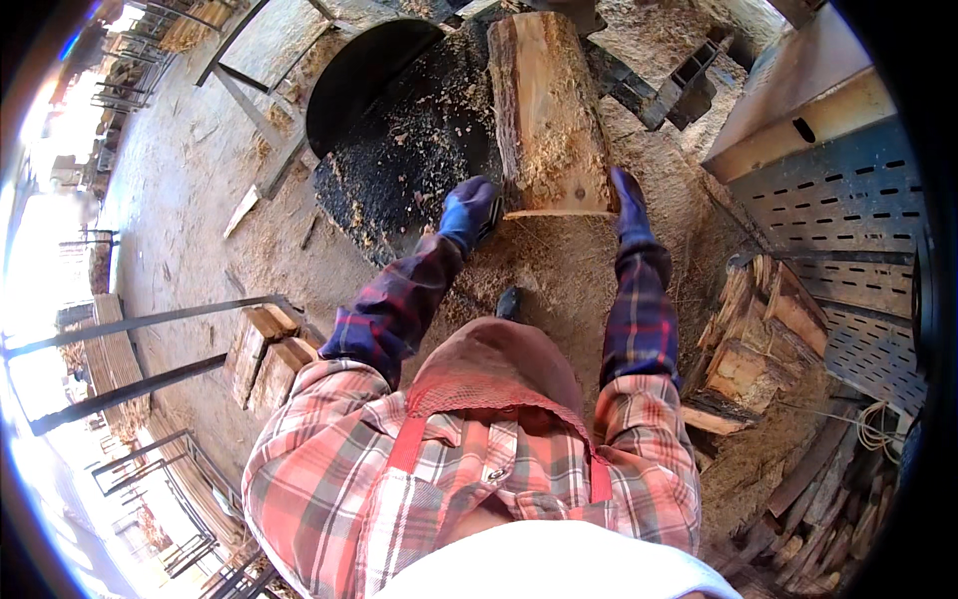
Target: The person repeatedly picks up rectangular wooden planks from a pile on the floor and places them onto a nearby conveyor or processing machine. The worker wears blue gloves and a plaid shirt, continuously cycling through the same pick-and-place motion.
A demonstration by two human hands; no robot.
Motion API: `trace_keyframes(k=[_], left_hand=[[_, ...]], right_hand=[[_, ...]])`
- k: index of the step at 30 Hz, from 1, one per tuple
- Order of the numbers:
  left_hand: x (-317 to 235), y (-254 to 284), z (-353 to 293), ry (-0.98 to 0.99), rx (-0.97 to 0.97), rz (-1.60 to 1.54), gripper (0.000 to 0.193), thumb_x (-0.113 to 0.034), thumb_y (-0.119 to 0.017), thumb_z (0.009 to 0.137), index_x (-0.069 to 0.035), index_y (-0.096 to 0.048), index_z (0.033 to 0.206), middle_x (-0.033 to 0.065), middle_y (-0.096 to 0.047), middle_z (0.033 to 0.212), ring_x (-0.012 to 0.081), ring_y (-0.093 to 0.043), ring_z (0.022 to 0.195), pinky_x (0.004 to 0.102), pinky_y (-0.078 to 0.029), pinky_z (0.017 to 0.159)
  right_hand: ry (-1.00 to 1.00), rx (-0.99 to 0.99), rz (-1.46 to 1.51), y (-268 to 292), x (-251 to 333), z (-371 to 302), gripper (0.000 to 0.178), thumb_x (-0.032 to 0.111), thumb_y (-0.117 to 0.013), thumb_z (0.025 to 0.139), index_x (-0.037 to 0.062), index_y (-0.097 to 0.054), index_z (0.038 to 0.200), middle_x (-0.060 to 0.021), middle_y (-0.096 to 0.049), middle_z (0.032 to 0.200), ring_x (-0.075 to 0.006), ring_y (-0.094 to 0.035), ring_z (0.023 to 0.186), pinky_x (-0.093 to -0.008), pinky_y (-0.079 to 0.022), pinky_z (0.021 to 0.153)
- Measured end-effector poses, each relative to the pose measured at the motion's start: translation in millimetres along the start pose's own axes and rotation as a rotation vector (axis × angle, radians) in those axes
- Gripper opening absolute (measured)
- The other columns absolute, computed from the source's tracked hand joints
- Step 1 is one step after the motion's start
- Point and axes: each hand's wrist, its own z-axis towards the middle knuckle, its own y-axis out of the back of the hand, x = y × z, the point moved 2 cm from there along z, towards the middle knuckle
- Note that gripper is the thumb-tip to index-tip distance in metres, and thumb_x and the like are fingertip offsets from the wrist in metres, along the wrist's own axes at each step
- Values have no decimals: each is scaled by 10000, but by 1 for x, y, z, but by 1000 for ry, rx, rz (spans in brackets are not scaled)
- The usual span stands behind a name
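Note:
A thick wood slab [555, 120] with bark along its left edge lies lengthwise ahead of me, sprinkled with sawdust. Its near end is between my two gloved hands. My left hand [469, 212], in a blue and purple glove with a dark palm, is closed at the slab's left near corner. On the opposite edge, my right hand [629, 205] presses in a narrow grip, its fingers partly hidden by the wood. Under and left of the slab is a black machine table [399, 160] strewn with chips, with a round black disc-shaped cover [364, 75] at its far side.
Split wood pieces [763, 344] are piled at my right, near a perforated metal panel [838, 215]. Cut blocks [269, 364] sit on a metal frame [150, 319] at my left. Sawdust covers the floor [190, 190]. Beyond the slab are dark metal machine parts [679, 90].

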Motion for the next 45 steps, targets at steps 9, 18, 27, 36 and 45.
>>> trace_keyframes(k=[9,18,27,36,45], left_hand=[[104,-85,-6,343,407,-98,264,-286,-525,874,-43,-613,928,49,-609,841,170,-559,751,300,-436,663],[185,-253,-102,705,286,-812,519,-496,-387,877,-97,-533,1174,84,-580,1110,277,-536,1011,426,-433,883],[96,-627,-239,680,1204,-540,422,-351,-533,874,-35,-539,1154,128,-567,1141,258,-542,1044,377,-448,888],[162,-491,-252,-277,1390,300,389,-299,-521,901,35,-584,1090,120,-631,1076,192,-588,986,310,-459,862],[265,-234,-225,638,543,68,387,-369,-555,867,-15,-643,997,94,-671,892,181,-631,727,298,-482,641]], right_hand=[[-255,413,-251,60,-66,-19,991,586,-706,656,-70,-350,1308,-228,-425,1314,-297,-411,1221,-343,-317,1013],[-352,201,-206,270,-214,-304,907,374,-815,627,-18,-372,1314,-176,-460,1289,-257,-432,1194,-351,-339,1006],[-396,-662,133,488,-248,-509,665,202,-748,736,-10,-425,1278,-108,-530,1215,-199,-479,1120,-304,-373,957],[-579,-309,-1070,472,-379,-463,468,504,-526,821,121,-604,1078,-160,-635,972,-340,-601,906,-444,-474,766],[-460,576,228,261,-368,-322,260,204,-629,820,67,-636,1041,-92,-647,1019,-218,-603,930,-347,-467,838]])
